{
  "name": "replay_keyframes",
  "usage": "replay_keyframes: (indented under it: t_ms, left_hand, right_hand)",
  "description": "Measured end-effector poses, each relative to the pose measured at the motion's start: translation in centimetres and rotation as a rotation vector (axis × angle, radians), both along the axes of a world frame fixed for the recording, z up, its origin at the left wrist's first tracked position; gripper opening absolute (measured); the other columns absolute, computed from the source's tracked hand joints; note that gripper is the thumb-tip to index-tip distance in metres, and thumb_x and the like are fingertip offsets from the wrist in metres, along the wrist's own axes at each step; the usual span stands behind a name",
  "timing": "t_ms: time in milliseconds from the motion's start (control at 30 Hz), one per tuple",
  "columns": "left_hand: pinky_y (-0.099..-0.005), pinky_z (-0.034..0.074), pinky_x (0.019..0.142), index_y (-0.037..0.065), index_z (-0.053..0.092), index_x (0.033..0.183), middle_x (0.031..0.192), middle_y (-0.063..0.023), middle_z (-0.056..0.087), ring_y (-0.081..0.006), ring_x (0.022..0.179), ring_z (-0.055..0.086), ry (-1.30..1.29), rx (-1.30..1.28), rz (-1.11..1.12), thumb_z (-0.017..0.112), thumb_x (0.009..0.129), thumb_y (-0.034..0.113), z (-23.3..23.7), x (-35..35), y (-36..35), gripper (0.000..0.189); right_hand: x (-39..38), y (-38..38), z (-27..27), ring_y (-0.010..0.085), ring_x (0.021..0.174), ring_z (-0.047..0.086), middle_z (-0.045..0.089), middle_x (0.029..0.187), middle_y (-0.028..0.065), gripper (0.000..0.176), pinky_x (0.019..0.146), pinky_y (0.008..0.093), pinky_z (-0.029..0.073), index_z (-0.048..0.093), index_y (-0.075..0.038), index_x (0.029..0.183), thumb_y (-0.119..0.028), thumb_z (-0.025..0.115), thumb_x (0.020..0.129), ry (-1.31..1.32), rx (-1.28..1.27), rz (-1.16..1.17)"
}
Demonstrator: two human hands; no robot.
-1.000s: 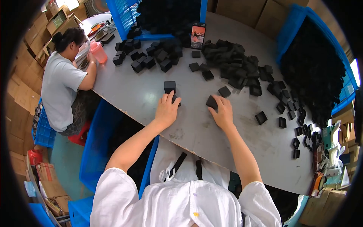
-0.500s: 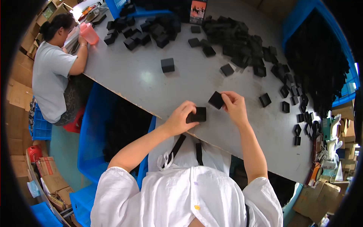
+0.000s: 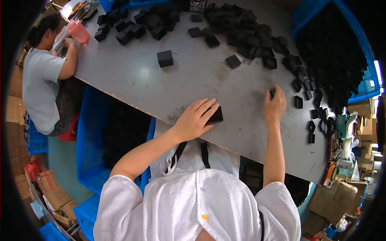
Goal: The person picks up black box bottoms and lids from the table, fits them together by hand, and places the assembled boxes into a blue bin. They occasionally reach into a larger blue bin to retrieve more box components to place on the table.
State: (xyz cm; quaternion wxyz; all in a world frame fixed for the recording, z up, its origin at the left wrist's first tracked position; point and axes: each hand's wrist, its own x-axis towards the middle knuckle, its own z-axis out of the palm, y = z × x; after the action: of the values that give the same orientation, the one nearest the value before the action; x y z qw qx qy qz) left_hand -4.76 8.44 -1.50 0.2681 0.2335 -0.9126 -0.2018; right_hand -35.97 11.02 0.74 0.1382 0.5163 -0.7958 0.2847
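My left hand (image 3: 196,120) rests near the table's front edge, its fingers and thumb around a black box (image 3: 216,116). Part of that box is hidden under the fingers. Further right, my right hand (image 3: 275,105) reaches over the table with its fingers closing on a small black box piece (image 3: 272,93), mostly covered by the hand. Beyond the hands, a closed-looking black box (image 3: 165,58) stands alone on the grey table (image 3: 120,76). A flat black square piece (image 3: 233,62) lies further right.
Heaps of black box pieces (image 3: 249,36) lie at the back, with loose ones (image 3: 298,102) down the right side. Blue crates stand at the right (image 3: 358,48) and left (image 3: 88,148). A person (image 3: 44,84) sits at the left by a pink cup (image 3: 78,31).
My right hand has moved right, from holding a black square piece near my left hand to a box piece on the table. My left hand now covers more of its box. The view has shifted slightly.
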Motion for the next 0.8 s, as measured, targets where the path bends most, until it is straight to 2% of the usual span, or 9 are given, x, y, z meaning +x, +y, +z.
replay_keyframes:
  t_ms: [67,200,267,300,400,467,533,633,800]
  left_hand:
    - [-0.0462,0.039,0.109,0.012,0.043,0.146,0.146,-0.0129,0.046,-0.034,0.128,0.048,-0.006,-0.019,0.056,0.074,0.081,0.019,0.5,0.0,0.0,0.073]
    - [-0.0453,0.04,0.109,0.012,0.047,0.143,0.15,-0.0109,0.041,-0.0344,0.131,0.045,-0.021,-0.159,-0.062,0.071,0.083,0.019,-0.7,0.0,-0.5,0.065]
    - [-0.0456,0.04,0.109,0.012,0.049,0.143,0.152,-0.0101,0.04,-0.0347,0.131,0.046,-0.052,-0.179,-0.099,0.071,0.083,0.018,-1.4,0.0,-0.8,0.063]
    - [-0.0457,0.04,0.109,0.012,0.049,0.142,0.152,-0.0108,0.038,-0.035,0.13,0.046,-0.048,-0.163,-0.107,0.071,0.083,0.018,-1.4,0.0,-0.8,0.063]
    - [-0.0454,0.041,0.108,0.012,0.048,0.143,0.153,-0.0125,0.037,-0.0355,0.13,0.046,0.019,-0.055,-0.091,0.075,0.08,0.019,-0.2,0.3,-0.6,0.068]
    - [-0.0451,0.041,0.108,0.011,0.047,0.144,0.152,-0.0134,0.037,-0.0357,0.13,0.046,0.087,0.036,-0.055,0.077,0.078,0.02,0.2,0.2,-0.4,0.073]
    - [-0.0446,0.041,0.107,0.011,0.042,0.147,0.151,-0.0153,0.037,-0.0364,0.131,0.044,0.215,0.205,0.087,0.083,0.073,0.023,0.2,0.2,-0.1,0.086]
    - [-0.0446,0.04,0.106,0.008,0.04,0.147,0.144,-0.0147,0.044,-0.0351,0.125,0.048,0.208,0.202,0.16,0.084,0.07,0.022,0.5,-0.1,0.1,0.09]
    - [-0.044,0.04,0.104,0.004,0.039,0.146,0.124,-0.0116,0.06,-0.032,0.113,0.055,0.191,0.268,0.172,0.086,0.068,0.018,-0.1,-0.1,-0.7,0.092]
  right_hand:
    - [-2.4,1.1,-0.8,0.0338,0.113,0.059,0.068,0.111,0.0148,0.021,0.094,0.0433,0.046,0.066,-0.001,0.103,-0.014,0.07,0.087,0.017,0.111,-0.141]
    - [-1.3,2.9,-1.4,0.0298,0.111,0.061,0.069,0.103,0.0135,0.018,0.09,0.0404,0.046,0.061,0.0,0.095,-0.017,0.065,0.093,0.138,0.033,0.223]
    - [1.4,3.1,1.0,0.0205,0.09,0.063,0.068,0.091,0.01,0.021,0.077,0.0328,0.047,0.061,0.001,0.095,-0.019,0.061,0.097,-0.555,0.074,0.141]
    - [1.2,3.0,0.9,0.0129,0.073,0.054,0.064,0.081,0.0064,0.023,0.067,0.0269,0.043,0.061,0.002,0.097,-0.021,0.059,0.099,-0.742,0.066,0.162]
    - [0.3,1.8,-0.6,0.0099,0.068,0.046,0.059,0.075,0.0049,0.026,0.063,0.0252,0.039,0.062,0.001,0.107,-0.023,0.061,0.098,-0.916,0.249,0.199]
    - [0.9,1.4,-0.1,0.0158,0.074,0.055,0.062,0.081,0.0079,0.032,0.068,0.0285,0.044,0.062,0.0,0.115,-0.026,0.063,0.096,-0.74,0.31,0.046]
    - [2.8,1.9,0.5,0.0255,0.09,0.061,0.066,0.1,0.0115,0.036,0.079,0.0345,0.049,0.063,-0.002,0.119,-0.025,0.068,0.091,-0.214,0.145,0.101]
    - [4.8,2.3,0.9,0.0333,0.107,0.059,0.064,0.119,0.0136,0.04,0.09,0.0402,0.049,0.063,-0.006,0.121,-0.018,0.073,0.084,-0.076,0.301,0.254]
    - [6.7,1.1,2.5,0.0333,0.114,0.057,0.062,0.124,0.014,0.051,0.094,0.0407,0.05,0.064,-0.008,0.123,-0.003,0.077,0.074,-0.404,0.138,0.659]
